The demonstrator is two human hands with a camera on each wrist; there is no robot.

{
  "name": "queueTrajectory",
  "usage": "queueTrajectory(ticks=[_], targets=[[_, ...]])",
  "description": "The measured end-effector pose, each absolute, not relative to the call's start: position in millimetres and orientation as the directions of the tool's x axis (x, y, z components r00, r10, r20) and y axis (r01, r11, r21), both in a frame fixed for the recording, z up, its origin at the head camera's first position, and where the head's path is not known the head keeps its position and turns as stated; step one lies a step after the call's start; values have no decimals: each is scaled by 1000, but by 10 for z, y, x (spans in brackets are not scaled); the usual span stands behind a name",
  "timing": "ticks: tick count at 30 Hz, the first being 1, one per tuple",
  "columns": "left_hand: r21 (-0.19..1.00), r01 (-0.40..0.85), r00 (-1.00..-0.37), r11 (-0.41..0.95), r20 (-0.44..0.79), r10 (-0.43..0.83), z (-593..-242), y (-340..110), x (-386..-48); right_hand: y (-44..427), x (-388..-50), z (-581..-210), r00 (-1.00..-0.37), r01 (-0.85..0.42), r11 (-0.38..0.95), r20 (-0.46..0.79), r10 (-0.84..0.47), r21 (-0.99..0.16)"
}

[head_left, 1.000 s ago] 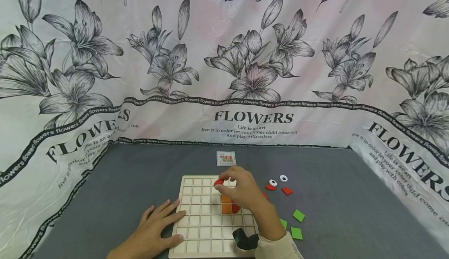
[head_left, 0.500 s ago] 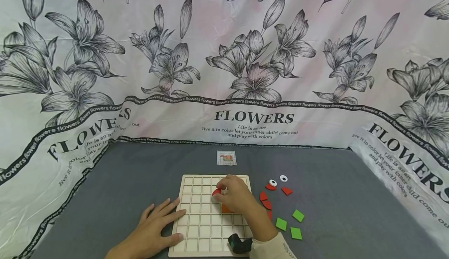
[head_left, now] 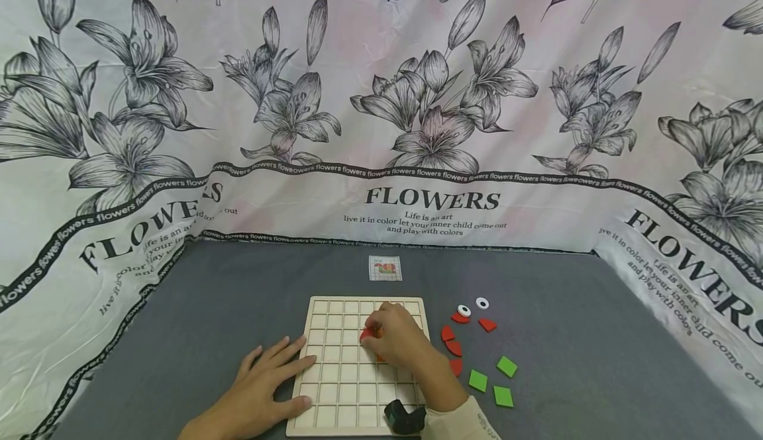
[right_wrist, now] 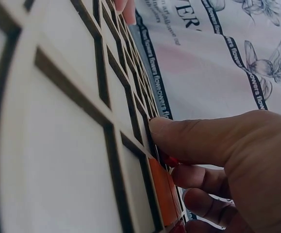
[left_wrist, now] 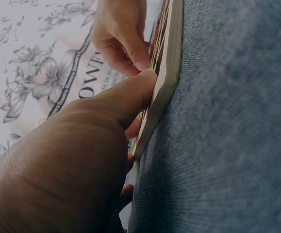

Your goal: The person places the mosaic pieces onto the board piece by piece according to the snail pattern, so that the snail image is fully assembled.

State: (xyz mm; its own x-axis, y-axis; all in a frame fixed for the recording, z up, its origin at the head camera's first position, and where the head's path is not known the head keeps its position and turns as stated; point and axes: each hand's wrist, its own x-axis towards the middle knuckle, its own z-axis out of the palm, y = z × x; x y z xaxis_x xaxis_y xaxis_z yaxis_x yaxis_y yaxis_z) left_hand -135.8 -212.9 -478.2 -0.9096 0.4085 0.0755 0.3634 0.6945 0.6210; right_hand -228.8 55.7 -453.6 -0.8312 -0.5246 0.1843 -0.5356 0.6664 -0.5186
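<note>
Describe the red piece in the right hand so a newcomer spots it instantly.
Find the pale grid board on the grey table. Over its right half, the right hand pinches the red piece between thumb and fingers. Other red pieces lie loose on the table, right of the board; only this one is held.

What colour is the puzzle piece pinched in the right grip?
The puzzle piece is red; it shows best in the head view.

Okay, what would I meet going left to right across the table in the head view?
Left hand, right hand, leftmost loose red piece, left white disc, right white disc, two rightmost green squares. Overlapping things, such as the board, are left out.
</note>
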Motion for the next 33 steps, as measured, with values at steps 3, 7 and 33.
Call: queueTrajectory(ticks=[3, 7, 33], targets=[[621, 366, -908, 693, 76, 412, -4786, -2132, -1360, 559, -2293, -4541, -832, -532, 667, 179, -525, -522], [618, 361, -909, 698, 68, 410, -4785, -2134, -1362, 558, -2294, -4539, -837, -521, 666, 168, -521, -533], [622, 348, -911, 701, 48, 409, -4781, -2126, -1374, 873, -2093, -3764, -780, -623, 513, 414, -470, -590]])
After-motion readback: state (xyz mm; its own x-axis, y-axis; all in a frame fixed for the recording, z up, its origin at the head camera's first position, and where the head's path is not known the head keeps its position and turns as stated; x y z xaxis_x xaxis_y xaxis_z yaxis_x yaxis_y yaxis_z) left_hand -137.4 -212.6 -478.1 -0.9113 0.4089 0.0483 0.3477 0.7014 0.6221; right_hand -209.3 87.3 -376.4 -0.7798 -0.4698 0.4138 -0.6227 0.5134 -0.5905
